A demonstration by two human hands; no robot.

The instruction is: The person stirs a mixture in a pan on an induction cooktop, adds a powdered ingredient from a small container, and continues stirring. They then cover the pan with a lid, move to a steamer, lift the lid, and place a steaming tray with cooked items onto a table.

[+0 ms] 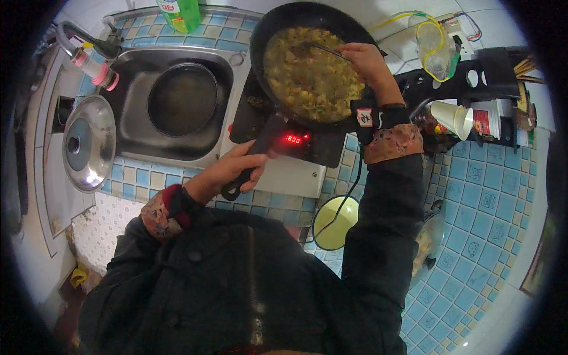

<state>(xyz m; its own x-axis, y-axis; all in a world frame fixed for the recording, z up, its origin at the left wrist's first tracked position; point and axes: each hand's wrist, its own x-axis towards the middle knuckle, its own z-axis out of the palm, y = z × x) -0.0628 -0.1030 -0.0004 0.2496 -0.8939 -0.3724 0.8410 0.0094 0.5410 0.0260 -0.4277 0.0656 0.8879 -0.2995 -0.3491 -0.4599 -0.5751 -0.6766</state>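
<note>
My left hand grips the black handle of a deep black frying pan. The pan stands on a dark induction cooktop whose red digits are lit. A thick yellowish stew with chunks and green bits covers the pan's bottom. In my right hand is the thin handle of a metal utensil. Its far end is sunk in the stew, so its shape is hidden. My right wrist, wearing a black strap, hangs over the pan's right rim.
Left of the cooktop is a steel sink holding a round dark pan, with a faucet above. A steel lid leans at far left. A green bottle stands behind. Right are paper cups and a yellow bowl crossed by a cord.
</note>
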